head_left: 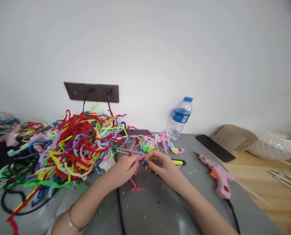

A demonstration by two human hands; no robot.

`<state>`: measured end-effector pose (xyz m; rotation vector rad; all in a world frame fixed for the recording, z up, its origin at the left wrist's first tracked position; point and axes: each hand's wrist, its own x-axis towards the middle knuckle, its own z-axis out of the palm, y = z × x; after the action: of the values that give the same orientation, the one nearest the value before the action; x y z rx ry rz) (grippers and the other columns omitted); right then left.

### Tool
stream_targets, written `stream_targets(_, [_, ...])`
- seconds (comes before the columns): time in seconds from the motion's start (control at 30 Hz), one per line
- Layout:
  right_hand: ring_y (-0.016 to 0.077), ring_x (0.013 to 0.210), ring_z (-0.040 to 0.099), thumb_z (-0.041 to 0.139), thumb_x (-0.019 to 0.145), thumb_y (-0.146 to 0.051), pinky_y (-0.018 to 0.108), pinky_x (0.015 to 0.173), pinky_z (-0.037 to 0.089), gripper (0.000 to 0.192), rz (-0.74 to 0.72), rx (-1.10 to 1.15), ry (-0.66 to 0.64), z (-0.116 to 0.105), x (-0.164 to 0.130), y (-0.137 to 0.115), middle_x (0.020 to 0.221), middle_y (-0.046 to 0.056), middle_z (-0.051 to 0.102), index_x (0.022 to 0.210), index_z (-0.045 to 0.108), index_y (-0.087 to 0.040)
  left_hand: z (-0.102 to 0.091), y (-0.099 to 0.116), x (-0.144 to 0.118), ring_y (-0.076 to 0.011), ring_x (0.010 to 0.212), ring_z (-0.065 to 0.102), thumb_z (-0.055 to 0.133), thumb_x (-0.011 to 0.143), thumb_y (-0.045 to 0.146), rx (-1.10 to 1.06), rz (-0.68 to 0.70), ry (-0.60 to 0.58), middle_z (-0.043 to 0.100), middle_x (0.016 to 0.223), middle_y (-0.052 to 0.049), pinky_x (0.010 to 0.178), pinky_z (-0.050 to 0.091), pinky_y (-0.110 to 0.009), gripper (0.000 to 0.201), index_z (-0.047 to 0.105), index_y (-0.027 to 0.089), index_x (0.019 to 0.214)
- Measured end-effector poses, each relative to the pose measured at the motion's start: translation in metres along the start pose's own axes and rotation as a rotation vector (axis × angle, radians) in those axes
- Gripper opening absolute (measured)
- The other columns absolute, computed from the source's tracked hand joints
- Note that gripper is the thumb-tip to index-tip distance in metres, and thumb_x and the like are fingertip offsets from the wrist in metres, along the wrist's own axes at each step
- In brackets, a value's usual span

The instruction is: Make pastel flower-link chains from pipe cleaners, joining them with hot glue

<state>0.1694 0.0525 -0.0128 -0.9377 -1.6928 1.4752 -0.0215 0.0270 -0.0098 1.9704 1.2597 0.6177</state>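
Nearest to the camera, on the grey table [160, 209], a black cable [119, 209] runs away from the near edge between the two forearms. Just beyond, the left hand [125, 168] and the right hand [160, 164] meet at the middle of the table. Both are closed in a pinch on one short pipe cleaner piece [142, 160], pink with a blue bit. The piece lies between the fingertips, its long axis going left to right, so each hand holds one end and neither is clearly nearer. Small pink scraps [137, 187] lie under the hands. To the right rests a pink glue gun [218, 178]. Further left is a big pile of colourful pipe cleaners [79, 147], and near the far edge stand finished pastel chains [160, 142] and a water bottle [181, 119].
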Motion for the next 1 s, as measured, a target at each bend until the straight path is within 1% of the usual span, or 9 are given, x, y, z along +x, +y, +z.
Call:
stream_targets(0.13, [0.016,0.071,0.064,0.074,0.075,-0.038,0.029,0.071,0.049,0.021,0.044,0.13,-0.008,-0.007,0.002,-0.003,0.076,0.002,0.07,0.082,0.066,-0.019,0.0,0.0,0.0,-0.0126,0.057,0.05,0.034,0.098,0.025,-0.006,0.008,-0.013,0.053,0.061,0.003,0.057,0.034,-0.022,0.027,0.051,0.02,0.078])
stream_targets(0.23, [0.0168,0.075,0.065,0.077,0.074,-0.042,0.03,0.074,0.049,0.026,0.049,0.17,-0.007,-0.008,0.002,-0.003,0.078,0.003,0.072,0.082,0.07,-0.019,0.0,0.0,0.0,-0.0126,0.056,0.051,0.034,0.098,0.025,-0.015,0.003,-0.016,0.053,0.061,0.004,0.057,0.035,-0.022,0.027,0.052,0.02,0.079])
stream_targets(0.37, [0.0156,0.068,0.061,0.078,0.071,-0.046,0.028,0.067,0.046,0.028,0.031,0.118,0.114,-0.016,0.005,0.0,0.072,0.001,0.071,0.08,0.073,-0.02,-0.001,-0.001,0.0,-0.0131,0.056,0.055,0.033,0.098,0.026,0.03,-0.005,-0.015,0.058,0.061,0.003,0.059,0.037,-0.023,0.029,0.053,0.02,0.077])
stream_targets(0.5, [0.0131,0.059,0.057,0.079,0.068,-0.047,0.025,0.055,0.036,0.03,0.064,0.115,0.228,-0.029,0.01,0.006,0.065,0.001,0.068,0.08,0.076,-0.02,-0.001,-0.001,0.0,-0.0162,0.063,0.06,0.041,0.095,0.024,0.152,0.016,0.021,0.066,0.069,0.0,0.061,0.038,-0.024,0.019,0.059,0.02,0.097])
stream_targets(0.63, [0.0116,0.06,0.058,0.083,0.066,-0.046,0.023,0.056,0.037,0.035,0.08,0.231,0.24,-0.031,0.01,0.006,0.07,0.001,0.071,0.088,0.076,-0.02,0.002,-0.002,0.001,-0.0159,0.065,0.062,0.051,0.09,0.023,0.187,0.048,0.011,0.07,0.08,-0.001,0.062,0.041,-0.024,0.021,0.062,0.021,0.108])
stream_targets(0.8, [0.0108,0.062,0.061,0.088,0.062,-0.044,0.022,0.058,0.042,0.039,0.099,0.327,0.218,-0.022,0.006,-0.002,0.069,-0.001,0.07,0.088,0.071,-0.02,-0.004,-0.004,0.0,-0.0182,0.088,0.065,0.057,0.086,0.016,0.215,0.129,0.001,0.073,0.1,-0.002,0.078,0.044,-0.026,0.023,0.067,0.023,0.104])
stream_targets(0.87, [0.0103,0.063,0.06,0.09,0.059,-0.043,0.021,0.06,0.044,0.04,0.11,0.359,0.219,-0.02,0.005,-0.005,0.071,-0.001,0.071,0.084,0.07,-0.019,-0.013,-0.004,-0.002,-0.0173,0.087,0.064,0.057,0.086,0.016,0.209,0.149,0.004,0.072,0.095,-0.002,0.079,0.043,-0.026,0.016,0.069,0.022,0.094])
stream_targets(0.93, [0.0103,0.063,0.06,0.091,0.058,-0.041,0.022,0.061,0.046,0.04,0.116,0.394,0.219,-0.02,0.005,-0.007,0.072,-0.001,0.07,0.082,0.069,-0.019,-0.025,-0.004,-0.005,-0.0157,0.079,0.063,0.058,0.083,0.015,0.189,0.134,-0.073,0.07,0.085,-0.001,0.072,0.043,-0.023,0.013,0.07,0.02,0.086])
stream_targets(1.0, [0.0107,0.063,0.061,0.091,0.058,-0.041,0.023,0.062,0.048,0.04,0.118,0.425,0.214,-0.021,0.005,-0.007,0.072,-0.001,0.069,0.082,0.068,-0.019,-0.034,-0.005,-0.008,-0.0152,0.08,0.062,0.063,0.079,0.015,0.159,0.119,-0.178,0.07,0.083,0.0,0.073,0.043,-0.022,0.01,0.071,0.02,0.082])
